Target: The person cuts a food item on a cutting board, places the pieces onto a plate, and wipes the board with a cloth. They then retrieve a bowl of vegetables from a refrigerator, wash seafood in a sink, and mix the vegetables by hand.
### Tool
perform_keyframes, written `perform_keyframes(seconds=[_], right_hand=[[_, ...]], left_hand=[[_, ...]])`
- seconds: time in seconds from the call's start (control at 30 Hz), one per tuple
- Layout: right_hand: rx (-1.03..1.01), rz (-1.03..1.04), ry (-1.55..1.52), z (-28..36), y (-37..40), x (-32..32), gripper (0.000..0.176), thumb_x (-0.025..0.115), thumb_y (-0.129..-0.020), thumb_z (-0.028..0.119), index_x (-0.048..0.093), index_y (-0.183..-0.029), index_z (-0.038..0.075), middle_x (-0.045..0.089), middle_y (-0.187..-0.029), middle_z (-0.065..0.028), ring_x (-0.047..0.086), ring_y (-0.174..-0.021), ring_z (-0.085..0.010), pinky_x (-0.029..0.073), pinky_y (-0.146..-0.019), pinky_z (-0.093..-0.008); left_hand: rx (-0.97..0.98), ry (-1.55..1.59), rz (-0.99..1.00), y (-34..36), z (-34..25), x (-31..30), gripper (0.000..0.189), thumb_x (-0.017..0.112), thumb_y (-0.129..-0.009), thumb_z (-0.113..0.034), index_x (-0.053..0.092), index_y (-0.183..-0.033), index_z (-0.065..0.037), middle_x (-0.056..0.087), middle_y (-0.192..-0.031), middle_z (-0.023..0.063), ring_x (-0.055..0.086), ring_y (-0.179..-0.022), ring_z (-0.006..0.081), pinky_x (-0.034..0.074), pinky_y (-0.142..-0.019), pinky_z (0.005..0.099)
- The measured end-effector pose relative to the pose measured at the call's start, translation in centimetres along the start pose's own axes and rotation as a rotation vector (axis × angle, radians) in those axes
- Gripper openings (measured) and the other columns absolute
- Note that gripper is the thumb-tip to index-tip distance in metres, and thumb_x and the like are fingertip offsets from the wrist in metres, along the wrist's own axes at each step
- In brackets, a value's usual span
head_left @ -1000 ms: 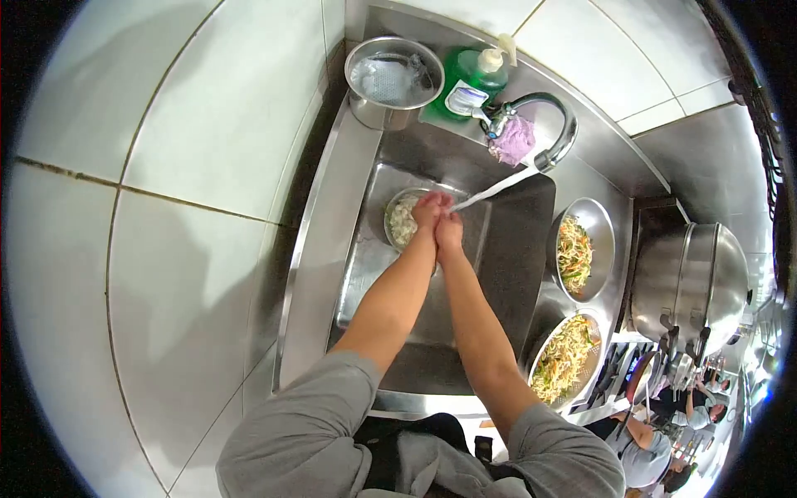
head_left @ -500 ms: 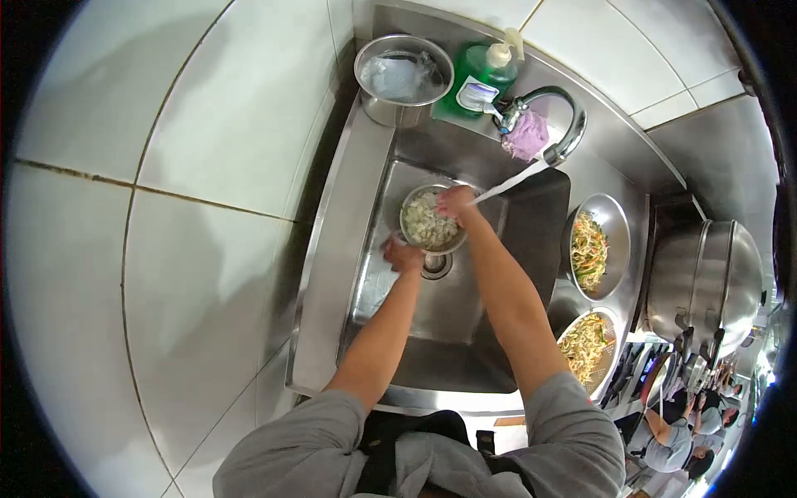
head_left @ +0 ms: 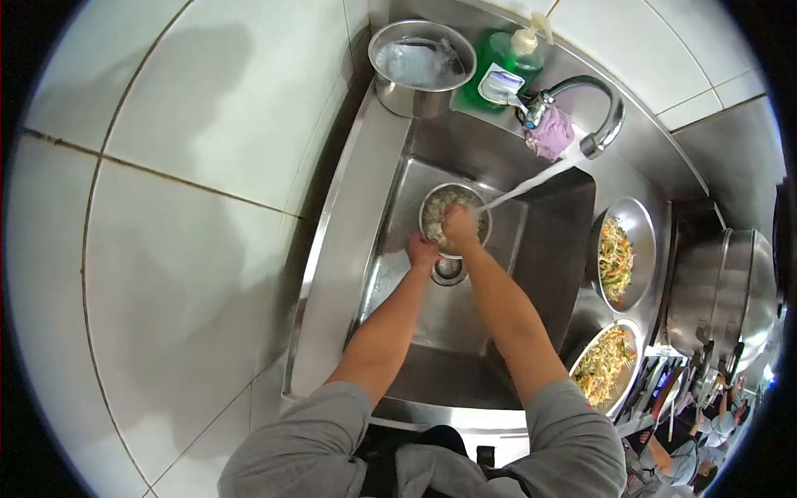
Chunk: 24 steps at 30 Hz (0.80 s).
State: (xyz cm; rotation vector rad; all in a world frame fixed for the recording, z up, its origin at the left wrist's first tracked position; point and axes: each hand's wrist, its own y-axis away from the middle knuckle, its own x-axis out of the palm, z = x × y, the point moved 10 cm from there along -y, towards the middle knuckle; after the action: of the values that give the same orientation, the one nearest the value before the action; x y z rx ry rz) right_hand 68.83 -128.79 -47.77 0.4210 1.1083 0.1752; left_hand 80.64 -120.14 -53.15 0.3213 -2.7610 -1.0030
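A round metal bowl (head_left: 486, 234) stands in the sink near the drain, holding water and pale chopped food pieces (head_left: 437, 207) whose kind I cannot make out. At its near left edge, my left hand (head_left: 422, 251) is closed on the rim. My right hand (head_left: 460, 226) reaches down into the bowl among the pieces, its fingers hidden and somewhat blurred. Water (head_left: 531, 182) pours from the curved faucet (head_left: 613, 124) into the bowl, beside my right hand.
The steel sink (head_left: 498, 340) has a metal pot (head_left: 407, 101), a green soap bottle (head_left: 490, 75) and a purple cloth (head_left: 551, 134) behind it. To the right are a bowl (head_left: 641, 249) and a colander (head_left: 631, 365) of shredded vegetables, and a large pot (head_left: 706, 290). People work beyond.
My right hand has moved from the bowl's right edge down into the pieces, which now look wet and stirred. The whole view has shifted slightly.
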Motion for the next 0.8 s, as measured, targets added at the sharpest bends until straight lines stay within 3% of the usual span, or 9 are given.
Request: perform_keyframes(seconds=[0.27, 0.33, 0.47, 0.53, 0.6, 0.67, 0.73, 0.77, 0.8], right_hand=[[-0.224, -0.212, 0.097, 4.5, 7.5, -10.8, 0.034, 0.055, -0.078, 0.019, 0.058, -0.108, 0.003, 0.055, -0.109, -0.0250, 0.050, -0.107, -0.0390, 0.041, -0.091, -0.0446], [-0.434, -0.067, 0.165, 7.7, 11.2, -11.2, 0.034, 0.054, -0.079, 0.021, 0.057, -0.108, 0.003, 0.056, -0.107, -0.0246, 0.049, -0.106, -0.0397, 0.040, -0.092, -0.0453], [-0.402, -0.625, -0.213, 7.6, 15.0, -21.6, 0.028, 0.059, -0.073, 0.013, 0.056, -0.099, 0.003, 0.058, -0.097, -0.0219, 0.054, -0.093, -0.0397, 0.044, -0.078, -0.0446], [-0.513, -0.611, -0.155, 8.6, 15.3, -22.6, 0.026, 0.062, -0.070, 0.009, 0.059, -0.095, 0.004, 0.058, -0.094, -0.0196, 0.055, -0.090, -0.0390, 0.044, -0.074, -0.0445], [-0.469, -0.017, 0.071, 8.5, 14.0, -16.7, 0.022, 0.063, -0.070, 0.012, 0.061, -0.090, 0.005, 0.059, -0.093, -0.0178, 0.054, -0.088, -0.0385, 0.045, -0.074, -0.0438], [-0.563, -0.133, 0.041, 8.3, 14.8, -19.1, 0.018, 0.062, -0.069, 0.015, 0.063, -0.084, 0.005, 0.060, -0.089, -0.0161, 0.055, -0.087, -0.0368, 0.044, -0.076, -0.0438], [-0.766, -0.593, 0.162, 9.7, 17.7, -25.1, 0.017, 0.060, -0.070, 0.016, 0.064, -0.081, 0.005, 0.061, -0.085, -0.0159, 0.056, -0.087, -0.0351, 0.044, -0.075, -0.0442], [-0.594, -0.589, 0.141, 8.5, 16.4, -25.4, 0.021, 0.061, -0.069, 0.023, 0.065, -0.079, 0.006, 0.062, -0.085, -0.0149, 0.056, -0.090, -0.0317, 0.044, -0.076, -0.0445], [-0.504, -0.226, 0.264, 10.0, 17.4, -24.2, 0.031, 0.065, -0.066, 0.034, 0.066, -0.082, 0.008, 0.062, -0.088, -0.0149, 0.054, -0.095, -0.0319, 0.043, -0.078, -0.0430]], left_hand=[[0.010, 0.094, 0.202, 9.6, -8.3, 1.5, 0.015, 0.055, -0.076, 0.003, 0.051, -0.090, 0.004, 0.056, -0.085, 0.0160, 0.063, -0.064, 0.0295, 0.060, -0.055, 0.0431], [0.021, 0.100, 0.297, 8.7, -8.5, 2.9, 0.012, 0.058, -0.074, 0.003, 0.052, -0.085, 0.003, 0.055, -0.077, 0.0123, 0.062, -0.062, 0.0276, 0.059, -0.050, 0.0406], [0.123, -0.070, 0.482, 12.9, -14.8, 4.7, 0.015, 0.059, -0.072, 0.003, 0.044, -0.076, 0.000, 0.050, -0.075, 0.0119, 0.060, -0.061, 0.0274, 0.056, -0.044, 0.0412], [0.137, -0.092, 0.497, 14.4, -17.2, 5.5, 0.016, 0.058, -0.072, 0.004, 0.043, -0.074, 0.000, 0.050, -0.072, 0.0117, 0.060, -0.060, 0.0277, 0.055, -0.042, 0.0419], [0.106, -0.090, 0.504, 15.3, -19.2, 5.7, 0.016, 0.057, -0.071, 0.005, 0.042, -0.072, -0.001, 0.049, -0.071, 0.0106, 0.060, -0.061, 0.0274, 0.055, -0.042, 0.0425], [0.154, -0.087, 0.521, 15.5, -20.8, 6.1, 0.016, 0.059, -0.071, 0.004, 0.043, -0.072, -0.001, 0.050, -0.070, 0.0096, 0.059, -0.061, 0.0265, 0.054, -0.042, 0.0424], [0.161, -0.136, 0.636, 14.0, -20.6, 7.2, 0.014, 0.061, -0.071, 0.002, 0.047, -0.075, -0.001, 0.051, -0.071, 0.0088, 0.058, -0.060, 0.0246, 0.053, -0.043, 0.0417], [0.140, -0.162, 0.683, 16.1, -22.1, 7.5, 0.014, 0.062, -0.072, -0.001, 0.051, -0.080, -0.002, 0.052, -0.075, 0.0085, 0.059, -0.063, 0.0227, 0.053, -0.046, 0.0393], [0.099, -0.126, 0.561, 17.9, -23.7, 6.7, 0.014, 0.062, -0.074, -0.001, 0.052, -0.084, -0.003, 0.054, -0.079, 0.0080, 0.060, -0.070, 0.0213, 0.053, -0.051, 0.0371]])
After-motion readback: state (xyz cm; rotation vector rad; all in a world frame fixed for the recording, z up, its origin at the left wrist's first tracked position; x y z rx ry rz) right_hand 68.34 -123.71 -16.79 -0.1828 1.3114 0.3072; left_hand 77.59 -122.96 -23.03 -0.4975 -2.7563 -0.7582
